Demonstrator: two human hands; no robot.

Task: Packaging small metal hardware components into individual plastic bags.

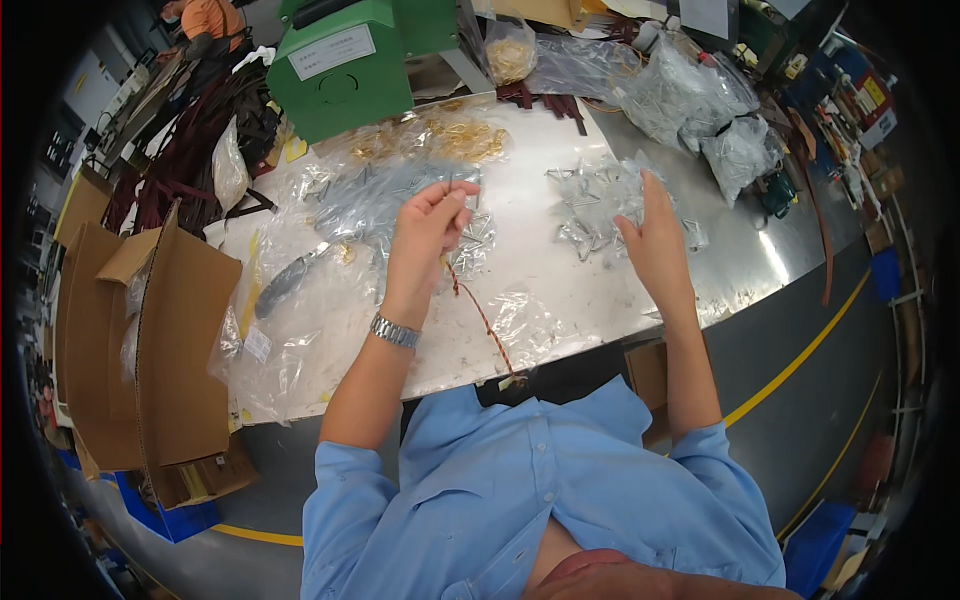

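A green machine (340, 80) stands at the back of the desk (590, 300). An open cardboard box (190, 340) holds clear plastic; a bag (511, 58) holds golden pieces. The left hand's (432, 218) grip is pinched, on what I cannot tell; the right hand's (655, 235), released, is beside silvery metal pieces (592, 205).

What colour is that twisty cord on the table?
The cord looks reddish with paler bits twisted in, best seen in the head view.

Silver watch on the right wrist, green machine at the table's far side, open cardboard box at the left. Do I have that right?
One slip: the head view shows the silver watch on the left wrist. The green machine and cardboard box are as stated.
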